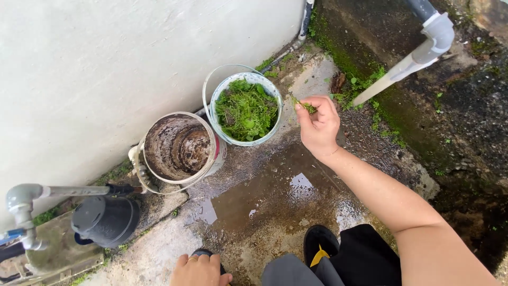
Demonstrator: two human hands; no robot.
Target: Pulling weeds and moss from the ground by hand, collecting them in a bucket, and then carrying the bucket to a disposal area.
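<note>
A small tuft of green weeds (308, 108) is pinched in the right hand (319, 126), beside the weed-filled bucket (271, 133). It is judged light, soft and easily torn; a fingertip pinch low on the stems suits. The left hand (198, 270) is rested on the knee, nothing held.

Small green weed tuft (308, 108), pinched beside weed-filled white bucket (246, 109)

Soft, even daylight, faint shadows, sky glare on puddles (301, 181), wide-angle edge bending.
</note>
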